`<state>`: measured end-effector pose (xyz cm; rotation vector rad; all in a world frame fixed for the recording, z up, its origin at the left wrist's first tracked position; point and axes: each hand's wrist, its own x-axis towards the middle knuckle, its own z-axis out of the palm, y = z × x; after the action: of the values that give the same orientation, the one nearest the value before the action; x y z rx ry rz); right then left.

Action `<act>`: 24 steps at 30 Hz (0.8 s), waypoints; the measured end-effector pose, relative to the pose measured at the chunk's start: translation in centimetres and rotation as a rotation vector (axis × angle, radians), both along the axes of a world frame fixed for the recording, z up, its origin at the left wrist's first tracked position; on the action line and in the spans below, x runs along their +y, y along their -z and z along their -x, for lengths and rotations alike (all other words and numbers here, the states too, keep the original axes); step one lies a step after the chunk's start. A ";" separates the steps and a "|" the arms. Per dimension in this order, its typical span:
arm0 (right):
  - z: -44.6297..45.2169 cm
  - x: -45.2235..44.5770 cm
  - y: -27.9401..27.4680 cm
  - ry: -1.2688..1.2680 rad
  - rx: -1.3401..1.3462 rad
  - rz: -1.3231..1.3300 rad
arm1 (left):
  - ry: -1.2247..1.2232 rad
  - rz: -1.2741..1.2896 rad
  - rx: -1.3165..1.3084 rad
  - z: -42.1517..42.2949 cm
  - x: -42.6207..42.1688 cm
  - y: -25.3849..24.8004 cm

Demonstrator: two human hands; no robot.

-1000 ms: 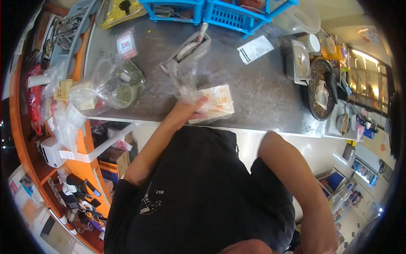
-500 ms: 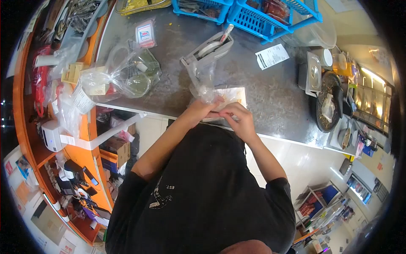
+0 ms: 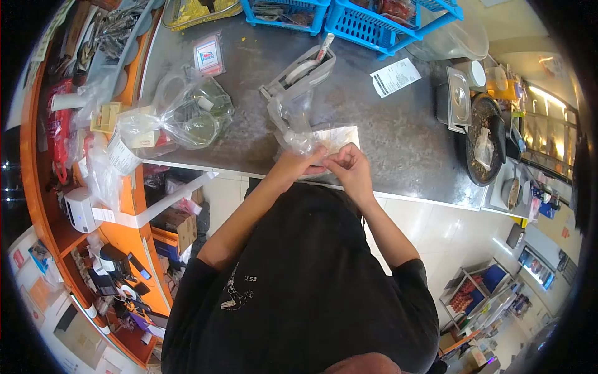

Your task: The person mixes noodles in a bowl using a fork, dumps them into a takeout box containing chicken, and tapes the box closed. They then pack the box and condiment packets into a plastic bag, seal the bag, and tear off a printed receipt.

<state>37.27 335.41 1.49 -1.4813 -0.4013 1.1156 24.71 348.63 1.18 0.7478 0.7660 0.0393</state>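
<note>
At the front edge of the metal table, a clear plastic bag (image 3: 296,140) hangs from the fingers of my left hand (image 3: 295,167), which are closed on it. My right hand (image 3: 351,169) is pinched at the fingertips, almost touching the left fingertips. Whatever lies between the right fingers is too small to make out. A white printed paper (image 3: 344,134) lies just beyond both hands, partly covered by them. Farther back stands a grey tape dispenser (image 3: 302,71) with a marker (image 3: 325,48) leaning in it.
Tied clear bags with green-tinted containers (image 3: 205,115) sit at left. Blue baskets (image 3: 367,31) stand at the back, near a receipt (image 3: 395,78). A metal container (image 3: 458,103) and a dark round pan (image 3: 481,118) are at right. A label strip (image 3: 177,192) hangs off the printer (image 3: 80,209).
The right fingers have shifted slightly and curl more upward, while the left hand keeps its grip on the bag. The whole view has moved a little.
</note>
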 end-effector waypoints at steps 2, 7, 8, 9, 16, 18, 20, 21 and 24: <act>-0.4 0.3 -0.6 -0.043 -0.002 0.031 | -0.013 0.002 0.026 -0.1 -0.1 -0.4; -1.0 0.3 0.1 -0.065 0.045 0.007 | -0.029 0.005 0.025 -0.2 -0.4 -0.1; -1.1 0.3 0.3 -0.065 0.065 -0.003 | -0.039 0.005 0.024 -0.1 -0.5 0.0; -1.1 0.3 0.2 -0.075 0.057 0.006 | -0.049 0.003 0.022 -0.2 -0.6 -0.1; -1.4 0.2 0.3 -0.105 0.061 0.014 | -0.042 -0.008 0.057 -0.3 -0.7 -0.2; -1.5 0.1 0.5 -0.111 0.070 0.011 | -0.055 0.003 0.055 -0.3 -0.8 -0.2; -1.5 0.0 0.6 -0.116 0.073 0.011 | -0.061 -0.002 0.063 -0.3 -0.9 -0.1; -1.5 0.0 0.5 -0.123 0.076 0.010 | -0.062 -0.005 0.066 -0.3 -0.9 -0.2; -1.6 0.0 0.4 -0.138 0.075 0.007 | -0.056 -0.010 0.068 -0.4 -0.9 -0.4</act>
<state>38.84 335.42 1.08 -1.4296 -0.4527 1.2792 25.13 347.73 1.54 0.7405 0.8522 0.0689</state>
